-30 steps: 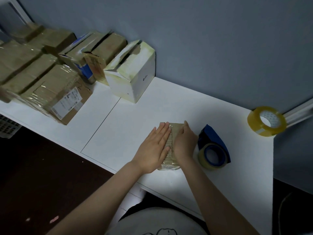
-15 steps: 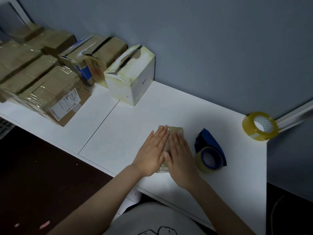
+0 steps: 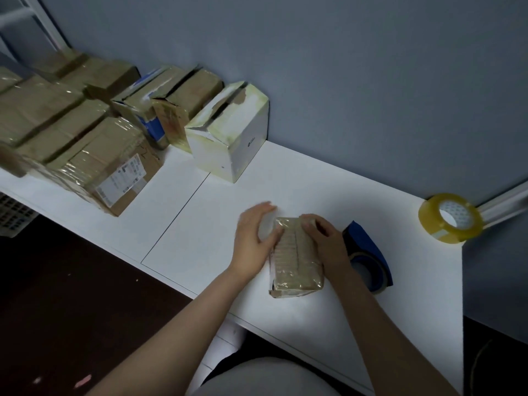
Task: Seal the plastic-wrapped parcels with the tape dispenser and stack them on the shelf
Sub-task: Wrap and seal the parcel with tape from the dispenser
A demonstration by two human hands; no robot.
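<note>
- Worktop [image 3: 314,192]: white, set against a blue-grey wall. It fills more of the view than half a second ago, and everything on it keeps its place.
- Stacked parcels [image 3: 94,155]: brown and film-wrapped, in rows along the far left of the worktop, as before.
- White box [image 3: 237,144]: stands against the wall at the right end of that row, well apart from my hands, and has not moved.
- Parcel [image 3: 297,261]: lies near the front edge of the worktop, between my two hands, with its long side running away from me. Half a second ago both palms covered its top. Now most of the top and the near end face are bare. I cannot tell whether its underside still rests fully on the worktop.
- Left hand [image 3: 253,238]: it has come off the top and now sits beside the parcel's left side. Its fingers [image 3: 263,208] are loosely curved and slightly spread. They reach past the far left corner without touching it and are blurred. A gap shows between palm and parcel, and only the thumb tip meets the left top edge.
- Right hand [image 3: 325,241]: no longer flat. Its fingers [image 3: 310,221] are curled together over the far right part of the top, and the palm lies along the right side, gripping the parcel.
- Tape dispenser [image 3: 368,252]: blue, just beside my right hand and partly hidden behind it, untouched.
- Loose tape roll [image 3: 450,218]: yellow, at the far right corner of the worktop, well apart from the parcel.
</note>
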